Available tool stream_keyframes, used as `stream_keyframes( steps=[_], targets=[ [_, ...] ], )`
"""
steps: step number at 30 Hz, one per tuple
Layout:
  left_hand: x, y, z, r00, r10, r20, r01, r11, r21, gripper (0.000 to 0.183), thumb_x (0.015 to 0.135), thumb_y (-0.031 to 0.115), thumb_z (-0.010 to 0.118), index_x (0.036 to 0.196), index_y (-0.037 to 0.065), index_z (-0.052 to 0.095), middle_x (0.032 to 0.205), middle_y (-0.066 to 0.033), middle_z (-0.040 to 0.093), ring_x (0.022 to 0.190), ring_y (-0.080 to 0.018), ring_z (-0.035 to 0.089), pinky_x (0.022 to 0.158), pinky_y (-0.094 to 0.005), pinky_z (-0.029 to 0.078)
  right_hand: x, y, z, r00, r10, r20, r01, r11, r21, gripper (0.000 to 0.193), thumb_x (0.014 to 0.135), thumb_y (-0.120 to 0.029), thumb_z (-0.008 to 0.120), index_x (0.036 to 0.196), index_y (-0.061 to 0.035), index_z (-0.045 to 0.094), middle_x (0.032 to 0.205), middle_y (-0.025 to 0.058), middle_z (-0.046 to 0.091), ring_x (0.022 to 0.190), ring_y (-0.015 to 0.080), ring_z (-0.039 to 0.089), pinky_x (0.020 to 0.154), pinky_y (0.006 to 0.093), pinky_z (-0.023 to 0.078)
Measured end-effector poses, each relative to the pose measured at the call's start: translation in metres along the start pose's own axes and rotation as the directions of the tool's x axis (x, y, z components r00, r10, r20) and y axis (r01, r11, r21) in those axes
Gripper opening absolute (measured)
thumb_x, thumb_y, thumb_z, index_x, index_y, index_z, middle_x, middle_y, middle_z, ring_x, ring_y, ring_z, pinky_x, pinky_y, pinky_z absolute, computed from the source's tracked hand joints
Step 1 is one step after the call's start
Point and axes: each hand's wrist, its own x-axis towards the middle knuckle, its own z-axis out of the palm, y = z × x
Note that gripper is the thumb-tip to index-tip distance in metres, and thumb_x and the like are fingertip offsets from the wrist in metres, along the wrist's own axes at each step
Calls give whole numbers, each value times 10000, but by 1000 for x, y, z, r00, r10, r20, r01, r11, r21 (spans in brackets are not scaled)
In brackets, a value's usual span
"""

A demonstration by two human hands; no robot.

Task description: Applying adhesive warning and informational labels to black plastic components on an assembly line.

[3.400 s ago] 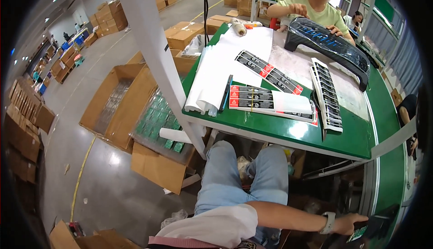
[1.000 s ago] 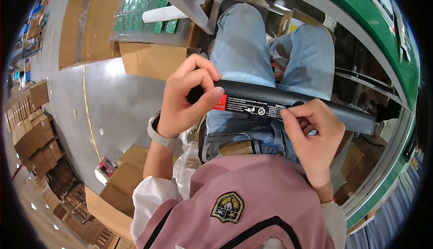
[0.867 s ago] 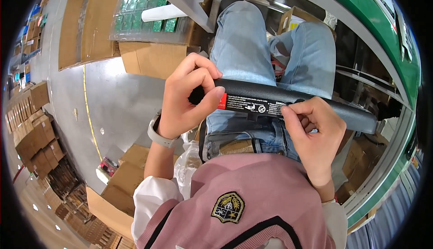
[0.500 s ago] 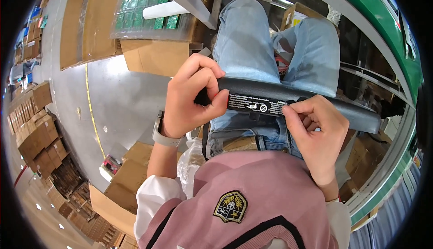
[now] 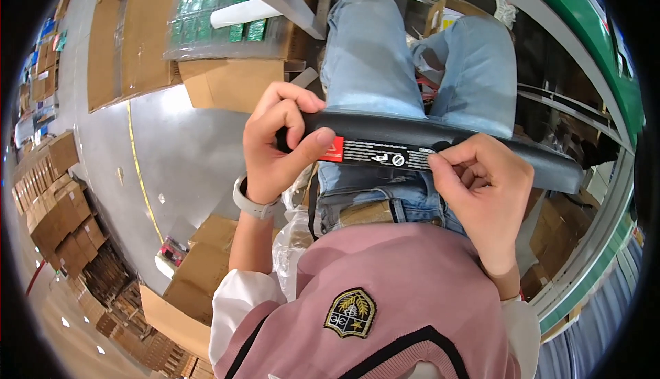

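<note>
A long, slightly curved black bar (image 5: 392, 124) lies crosswise over my lap. Along its near side runs a narrow black label (image 5: 368, 152) with white print, small pictograms and a red block at its left end. My left hand (image 5: 275, 152) is closed around the bar's left end, the thumb beside the red block. At the label's other end, the thumb and forefinger of my right hand (image 5: 488, 197) pinch its edge, with the remaining fingers curled. Whether the label is stuck down along its full length cannot be made out.
To the far left, an open carton (image 5: 230, 80) carries a clear tray of green pieces (image 5: 199, 28) with a white roll (image 5: 244, 13) on top. Another open carton (image 5: 185, 276) stands left of me. A metal frame with a green edge (image 5: 584, 28) curves along the right.
My left thumb has shifted left and lifted, uncovering the label's red end. The left hand has moved slightly left; my right hand keeps its pinch in nearly the same place.
</note>
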Motion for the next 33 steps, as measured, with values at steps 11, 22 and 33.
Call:
stream_keyframes(
  steps=[11,22,33],
  targets=[
    [0,-2,2,999,32,-20,-32,999,8,411,757,34,769,636,74,377,982,-121,556,933,-216,583,844,-344,483,-4,-2,0,999,-39,-26,38,998,-44,182,751,2,750,694,-11,578,620,46,562,466,115,539,437,243,421],
    [3,-8,10,995,65,-82,-65,998,3,397,766,14,743,643,70,370,970,-124,551,888,-204,586,798,-315,480,7,-13,15,773,-496,394,631,548,-549,516,787,-267,659,1294,-201,592,1321,55,522,1249,289,486,974,544,417],
    [6,-6,-2,994,45,-101,-34,994,108,317,833,84,625,663,56,359,895,-127,567,829,-191,534,745,-300,413,-17,94,-128,792,-599,119,383,335,-861,459,735,-134,626,1192,-91,621,1044,111,622,949,259,624,817,393,504]
  ],
)
